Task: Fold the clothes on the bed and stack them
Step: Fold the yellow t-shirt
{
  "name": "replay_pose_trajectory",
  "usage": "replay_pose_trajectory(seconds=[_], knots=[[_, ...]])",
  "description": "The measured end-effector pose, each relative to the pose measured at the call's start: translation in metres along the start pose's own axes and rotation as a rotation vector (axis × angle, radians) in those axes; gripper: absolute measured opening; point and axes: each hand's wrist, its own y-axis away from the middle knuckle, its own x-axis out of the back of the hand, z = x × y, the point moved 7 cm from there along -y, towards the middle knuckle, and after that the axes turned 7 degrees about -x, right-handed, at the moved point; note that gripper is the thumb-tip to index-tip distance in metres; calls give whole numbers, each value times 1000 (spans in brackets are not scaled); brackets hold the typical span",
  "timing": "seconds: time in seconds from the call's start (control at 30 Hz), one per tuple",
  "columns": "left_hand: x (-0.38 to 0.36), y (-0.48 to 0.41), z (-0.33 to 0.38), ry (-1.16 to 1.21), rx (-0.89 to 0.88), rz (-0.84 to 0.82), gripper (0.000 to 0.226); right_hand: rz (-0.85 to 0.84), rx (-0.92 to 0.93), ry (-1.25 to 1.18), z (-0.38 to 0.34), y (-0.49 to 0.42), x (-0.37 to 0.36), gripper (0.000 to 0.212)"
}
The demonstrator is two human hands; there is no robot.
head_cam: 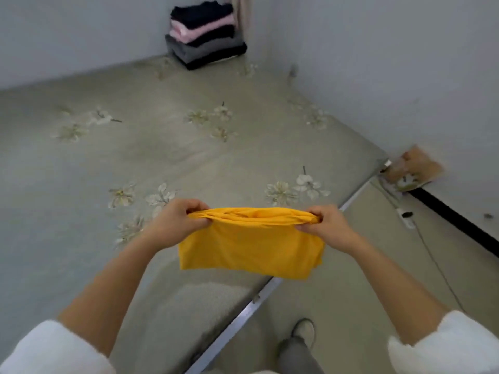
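I have the folded bright yellow cloth garment [251,249] held up in the air over the near corner of the grey-green floral-print bed [135,157], just above its metal edge rail [243,314], with nothing of it resting on the mattress as far as I can tell. Its long axis runs left to right between my two hands, and the free lower part hangs down towards me. The left hand [178,221] grips the left end of the bunched top edge, fingers [197,205] curled tight over the cloth with the thumb beneath; the right hand [328,225] grips the right end the same way, fingers closed round the gathered layers. Both grips are narrow and full of fabric. The stack of folded black, pink and grey clothes [205,39] sits well away in the far corner of the bed against the pale wall [81,36], straight ahead and a little to the left, so the left hand is slightly nearer to it. I judge the garment nearly folded; the carry must go forward across the whole bed, keeping the long axis level.
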Motion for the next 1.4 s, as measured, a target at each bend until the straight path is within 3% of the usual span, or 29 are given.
replay_pose_trajectory(seconds=[0.17, 0.3, 0.6, 0.73, 1.13, 1.27, 1.4], knots=[[-86, -92, 92, -45, -121, -137, 11, 115, -77, -10, 83, 16, 111, 12], [-163, -157, 167, -51, -202, -142, 10, 204, -124, -22, 151, 24, 203, 5], [-295, -278, 299, 10, -292, -200, 8, 437, -207, -91, 266, 24, 382, 6], [-335, -337, 343, -11, -313, -233, 8, 471, -249, -120, 308, 4, 434, 19], [-430, -587, 420, -50, -334, -257, 12, 466, -277, -172, 431, -176, 597, 2], [-454, -674, 443, -101, -307, -308, 10, 434, -280, -186, 462, -245, 656, 6], [-466, -755, 469, -101, -298, -244, 16, 459, -228, -137, 479, -308, 719, 6]])
